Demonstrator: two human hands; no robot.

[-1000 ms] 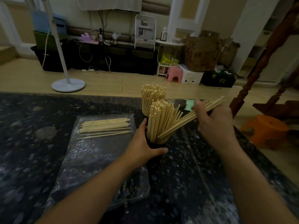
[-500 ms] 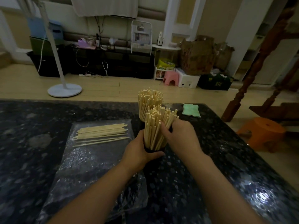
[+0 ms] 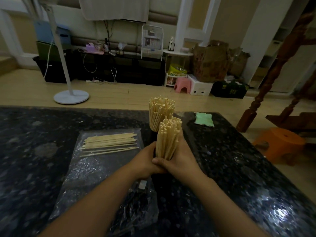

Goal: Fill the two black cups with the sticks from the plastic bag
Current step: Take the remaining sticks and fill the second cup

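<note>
Last handful is now in the near cup; we've closed both hands, left hand (image 3: 145,161) and right hand (image 3: 179,161), around its sticks (image 3: 168,139), squaring them. Far bundle (image 3: 160,113) full; leftover sticks (image 3: 109,144) lie on the bag (image 3: 95,177).

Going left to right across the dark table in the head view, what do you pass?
Loose pale wooden sticks on the clear plastic bag → left hand → right hand, both wrapped round the near stick bundle → green cloth.
</note>
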